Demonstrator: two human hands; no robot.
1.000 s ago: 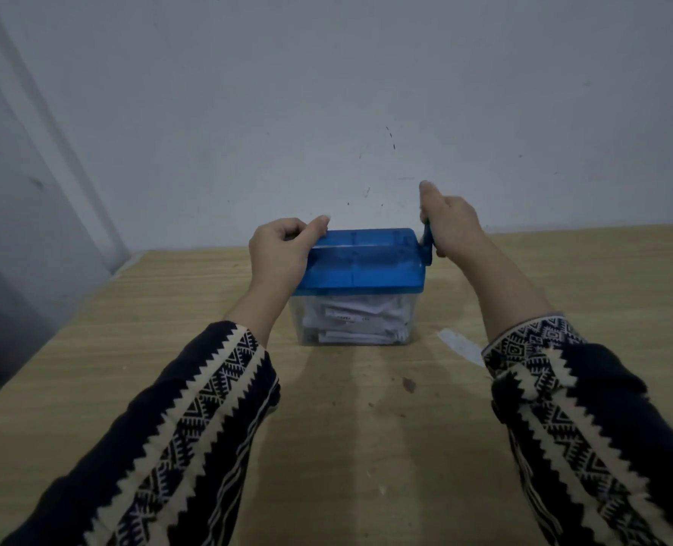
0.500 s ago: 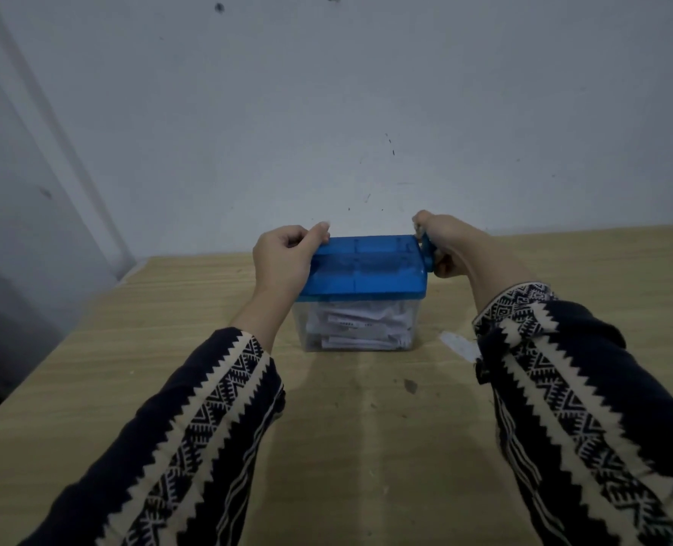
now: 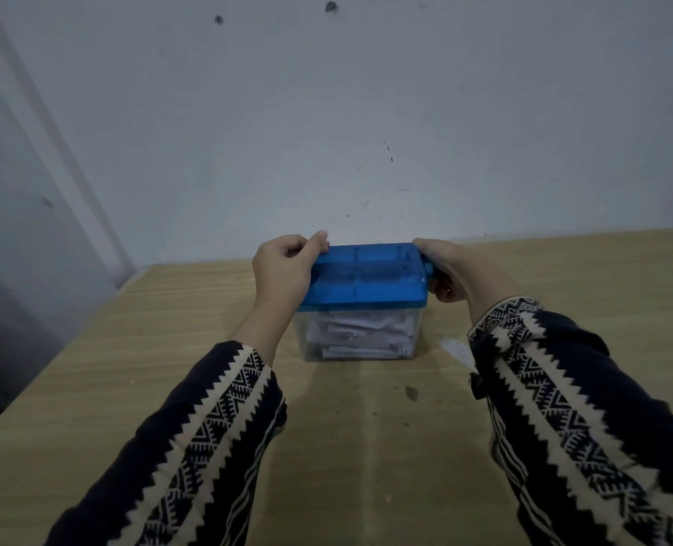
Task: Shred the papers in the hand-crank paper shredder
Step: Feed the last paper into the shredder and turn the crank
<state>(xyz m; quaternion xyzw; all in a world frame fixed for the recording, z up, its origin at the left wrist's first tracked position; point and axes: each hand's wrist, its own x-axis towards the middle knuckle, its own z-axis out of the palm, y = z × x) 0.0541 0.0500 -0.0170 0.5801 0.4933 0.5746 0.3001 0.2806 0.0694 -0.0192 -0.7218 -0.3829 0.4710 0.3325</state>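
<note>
Head view, paper scrap [image 3: 453, 347] beside shredder [image 3: 366, 279], partly behind sleeve [image 3: 555, 380]

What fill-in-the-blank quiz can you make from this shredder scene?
1. The shredder's lid is coloured ____.
2. The left hand grips the lid's ____ end.
3. The right hand holds the crank at the lid's ____ end.
4. The clear bin below the lid holds shredded ____.
Missing words: blue; left; right; paper.

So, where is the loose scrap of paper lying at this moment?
In the head view the paper scrap lies on the wooden table, just right of the shredder's clear bin, beside the right sleeve cuff.
</note>
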